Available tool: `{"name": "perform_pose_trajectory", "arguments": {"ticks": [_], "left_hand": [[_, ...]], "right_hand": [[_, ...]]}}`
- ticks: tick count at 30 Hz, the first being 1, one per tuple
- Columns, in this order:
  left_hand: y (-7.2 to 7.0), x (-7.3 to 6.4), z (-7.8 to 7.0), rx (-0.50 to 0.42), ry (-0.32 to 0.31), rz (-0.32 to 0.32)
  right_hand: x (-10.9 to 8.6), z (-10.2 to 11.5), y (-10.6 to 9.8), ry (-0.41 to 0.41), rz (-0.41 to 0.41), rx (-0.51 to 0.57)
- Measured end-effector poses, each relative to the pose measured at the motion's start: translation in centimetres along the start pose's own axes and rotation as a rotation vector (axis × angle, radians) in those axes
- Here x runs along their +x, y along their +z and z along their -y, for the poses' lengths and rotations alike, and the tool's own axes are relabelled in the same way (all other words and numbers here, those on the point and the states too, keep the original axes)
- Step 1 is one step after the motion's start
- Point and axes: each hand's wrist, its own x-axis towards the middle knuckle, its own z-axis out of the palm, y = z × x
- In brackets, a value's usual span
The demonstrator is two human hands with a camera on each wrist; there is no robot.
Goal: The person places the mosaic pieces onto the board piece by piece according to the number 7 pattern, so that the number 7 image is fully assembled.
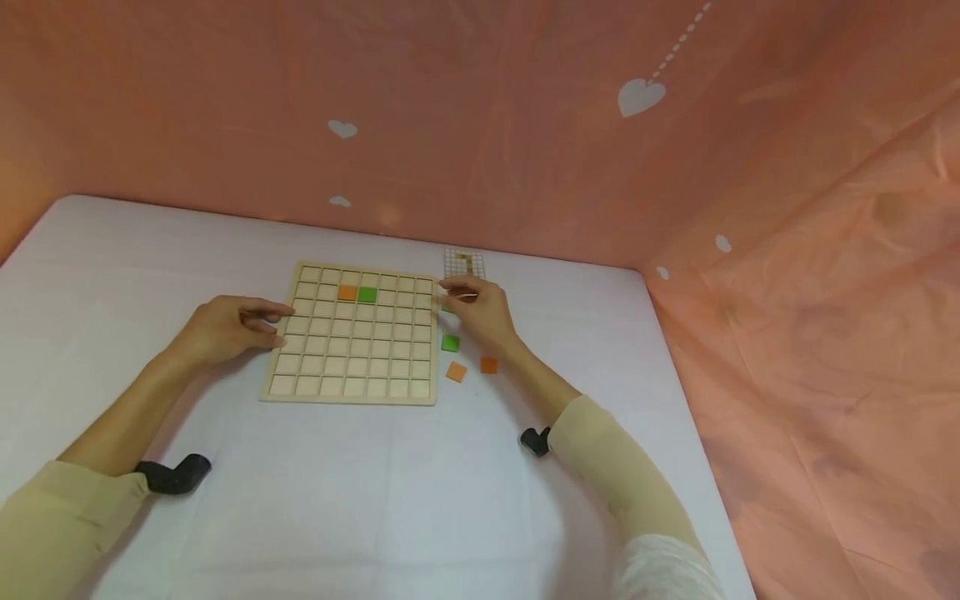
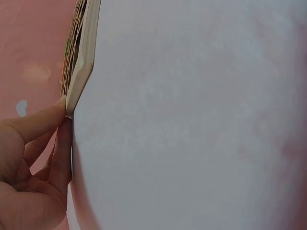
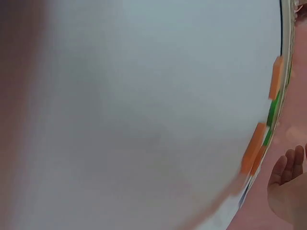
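A wooden grid board [image 1: 348, 400] lies flat on the white table, an orange tile [image 1: 347, 292] and a green tile [image 1: 367, 294] side by side in its upper cells. My left hand [image 1: 225, 329] touches the board's left edge with thumb and fingertips; in the left wrist view, the left hand [image 2: 36, 163] meets the edge, fingers extended. At the upper right edge is my right hand [image 1: 480, 312], fingers loosely bent, and whether it touches the board is unclear. That right hand [image 3: 290, 184] shows nothing held. Under it, a green tile [image 1: 448, 309] is partly hidden.
Right of the board lie a loose green tile [image 1: 450, 342], a light orange tile [image 1: 456, 372] and a darker orange tile [image 1: 489, 365]. A small printed grid card [image 1: 465, 262] lies beyond the right hand. Pink cloth with hearts [image 1: 480, 125] hangs behind the table.
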Motion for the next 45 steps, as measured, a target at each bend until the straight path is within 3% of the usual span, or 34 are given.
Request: {"name": "perform_pose_trajectory", "arguments": {"ticks": [12,23,32,45], "left_hand": [[-0.1,0.1,0.2,-0.004,-0.016,0.023],[0.1,0.3,0.2,-0.009,-0.013,0.017],[0.0,0.2,0.0,-0.013,-0.015,0.020],[0.0,0.2,0.0,-0.034,-0.029,0.039]], "right_hand": [[-1.0,-1.9,-2.6,0.026,-0.058,-0.082],[-2.0,-3.0,-3.4,0.073,-0.016,-0.214],[-2.0,-3.7,-2.8,-0.007,-0.011,-0.283],[-1.6,-3.9,-2.7,-0.038,-0.030,-0.394]]}}
